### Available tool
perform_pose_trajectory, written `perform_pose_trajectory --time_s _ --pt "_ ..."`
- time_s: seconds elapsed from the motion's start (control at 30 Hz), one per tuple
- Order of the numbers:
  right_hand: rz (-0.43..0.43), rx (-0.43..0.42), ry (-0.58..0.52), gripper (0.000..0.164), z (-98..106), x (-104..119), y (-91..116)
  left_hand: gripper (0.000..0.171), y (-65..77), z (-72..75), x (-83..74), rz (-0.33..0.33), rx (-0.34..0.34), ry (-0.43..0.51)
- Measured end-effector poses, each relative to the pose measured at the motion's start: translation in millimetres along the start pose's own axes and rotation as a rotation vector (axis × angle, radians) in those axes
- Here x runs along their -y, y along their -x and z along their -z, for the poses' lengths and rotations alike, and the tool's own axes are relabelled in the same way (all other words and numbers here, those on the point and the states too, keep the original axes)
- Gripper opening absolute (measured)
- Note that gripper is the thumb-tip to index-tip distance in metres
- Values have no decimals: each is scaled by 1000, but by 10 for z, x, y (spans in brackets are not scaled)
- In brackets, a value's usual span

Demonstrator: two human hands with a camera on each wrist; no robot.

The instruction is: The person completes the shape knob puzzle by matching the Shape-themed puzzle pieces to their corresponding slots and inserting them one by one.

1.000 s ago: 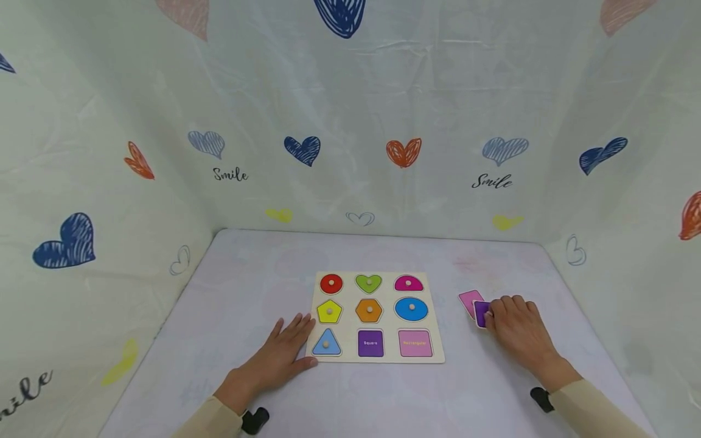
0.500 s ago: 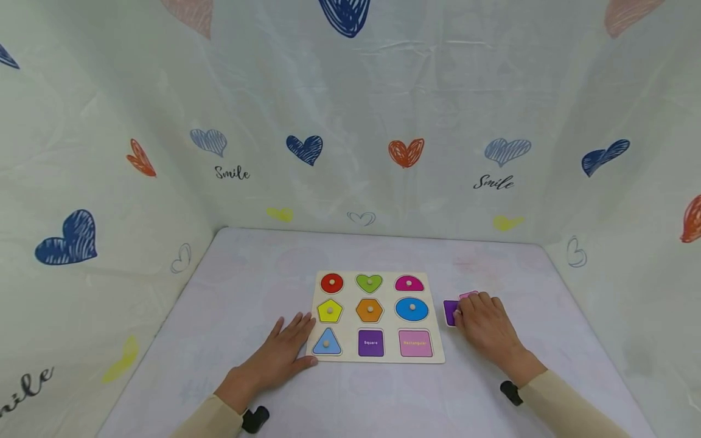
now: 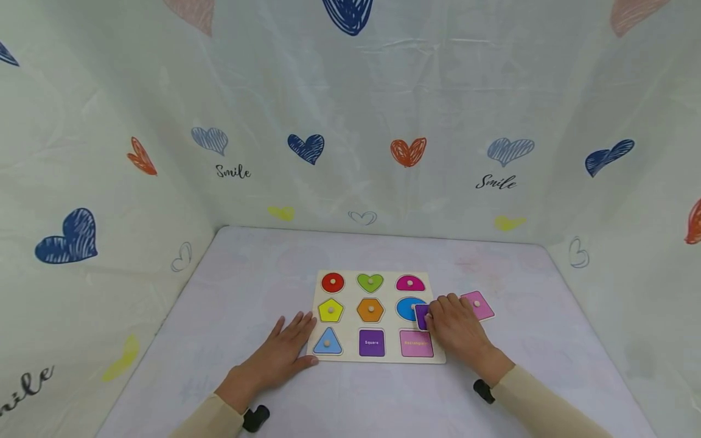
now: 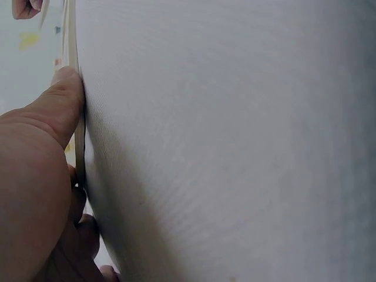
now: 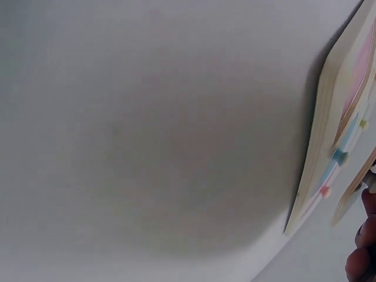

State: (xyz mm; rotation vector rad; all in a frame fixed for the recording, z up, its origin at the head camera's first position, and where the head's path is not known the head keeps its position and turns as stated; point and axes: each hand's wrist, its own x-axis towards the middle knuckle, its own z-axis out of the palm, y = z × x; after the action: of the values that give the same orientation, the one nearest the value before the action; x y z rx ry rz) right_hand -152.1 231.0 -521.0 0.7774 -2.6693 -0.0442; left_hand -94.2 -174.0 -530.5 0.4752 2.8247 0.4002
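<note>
A wooden peg puzzle board [image 3: 350, 359] lies on the table. Its square recess [image 3: 371, 343] and rectangle recess [image 3: 411, 353] show printed words. My left hand [image 3: 279, 353] lies flat with straight fingers at the board's left edge; in the left wrist view the thumb [image 4: 67, 97] is against that edge. My right hand [image 3: 460, 331] pinches the purple square puzzle piece [image 3: 421, 317] by its knob, over the board's right side, where it overlaps the blue oval piece [image 3: 406, 308]. In the right wrist view the held piece [image 5: 346, 202] is above the board. A pink rectangle piece [image 3: 479, 305] lies behind the right hand.
Knobbed pieces sit in the other recesses, among them a red circle [image 3: 332, 282], an orange hexagon [image 3: 370, 310] and a light blue triangle [image 3: 327, 342]. A white cloth with printed hearts [image 3: 350, 109] surrounds the white table [image 3: 274, 255].
My right hand has carried the purple square left, from beside the pink rectangle to over the board's right edge. More of the pink rectangle shows now. The left hand stays put.
</note>
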Motion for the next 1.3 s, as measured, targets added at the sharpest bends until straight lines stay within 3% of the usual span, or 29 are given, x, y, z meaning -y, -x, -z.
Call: perform_pose_trajectory --time_s 0.37,0.77,1.1,1.3 --pt "53 22 20 27 -19 334 -149 90 -9 -12 9 11 -1 1" --pt "115 -61 -26 30 -83 635 -233 90 -24 -24 22 13 3 6" --pt "121 -1 -21 26 -97 884 -260 90 -16 -7 10 16 9 14" --pt "164 -51 12 29 -91 977 -295 90 -23 -9 15 7 9 7"
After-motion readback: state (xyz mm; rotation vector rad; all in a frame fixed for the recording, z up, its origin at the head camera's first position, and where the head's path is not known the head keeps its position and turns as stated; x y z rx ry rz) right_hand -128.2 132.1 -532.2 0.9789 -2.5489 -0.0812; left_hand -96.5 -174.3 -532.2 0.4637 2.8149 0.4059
